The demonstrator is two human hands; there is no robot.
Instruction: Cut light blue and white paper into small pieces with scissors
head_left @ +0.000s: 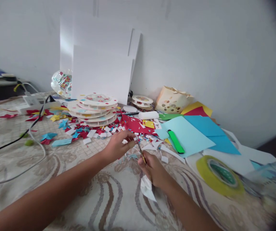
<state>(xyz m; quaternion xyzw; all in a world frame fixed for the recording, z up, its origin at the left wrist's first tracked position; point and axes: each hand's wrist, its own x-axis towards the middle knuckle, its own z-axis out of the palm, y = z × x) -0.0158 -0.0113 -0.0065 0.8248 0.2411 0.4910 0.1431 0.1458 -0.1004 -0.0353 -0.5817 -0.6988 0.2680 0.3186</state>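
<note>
My left hand (118, 146) pinches a small white paper piece (133, 139) between thumb and fingertips, just above the patterned cloth (85, 179). My right hand (153, 170) is closed around a thin yellow-handled tool, likely scissors (141, 153), whose tip meets the pinched piece. A crumpled white paper (147, 189) hangs under the right palm. Paper scraps in red, blue and white (92, 131) lie scattered just beyond both hands.
A stack of decorated round discs (94, 109) stands at the back, with white boards (101, 70) leaning on the wall. Coloured sheets (195, 131) and a green marker (175, 141) lie to the right, a yellow tape roll (219, 175) nearer. Cables (32, 138) cross the left.
</note>
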